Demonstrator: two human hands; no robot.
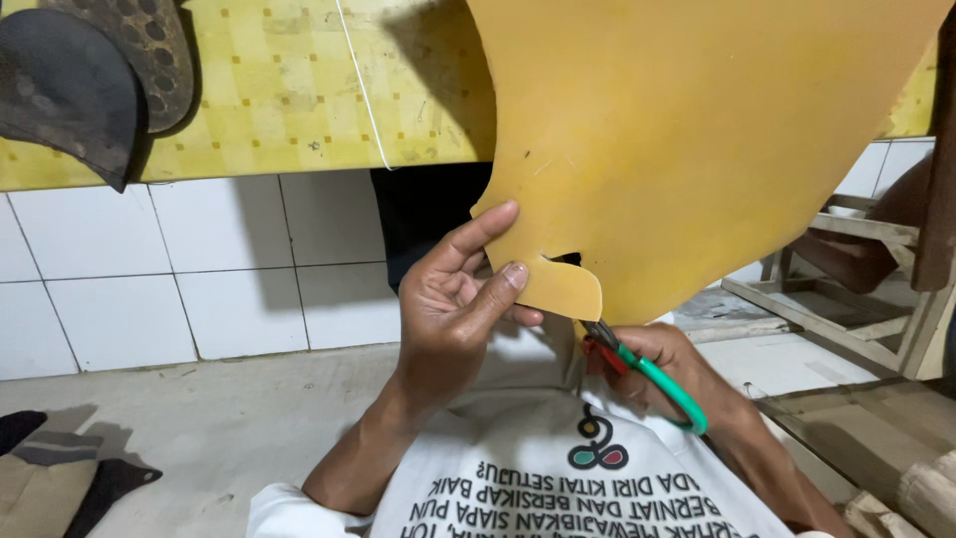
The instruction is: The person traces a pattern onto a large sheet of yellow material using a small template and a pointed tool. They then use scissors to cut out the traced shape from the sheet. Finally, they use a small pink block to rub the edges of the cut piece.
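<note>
Sheet of tan-yellow rubbery material (697, 130), biggest thing in view, fills 12 to 3 o'clock and hangs down toward the lap. Held up off the body, prob. so blades can follow the outline freely. A rounded tab at its lower edge is partly cut out.

Table edge w/ yellow checked cover (279, 100) runs across 10–12 o'clock; sheet overlaps it. Two dark sole-shaped pieces (90, 70) lie at 10 o'clock, hanging over the edge. White tiled wall (179, 269) below the table, pale concrete floor (219, 418) at 7–8 o'clock. Wooden frame (856, 299) at 3–4 o'clock. Dark cloth scraps (60, 468) at 8 o'clock.

White printed shirt (558, 478) at 6 o'clock, wearer's own.

Left hand (453, 299), centre: thumb and fingers pinched on the tab, steadying it close to the cut.

Right hand (677, 374), 5 o'clock: closed around green-handled scissors (647, 374), blades pointing up into the sheet's lower edge, just beside the tab. Blade gap too small to tell.
</note>
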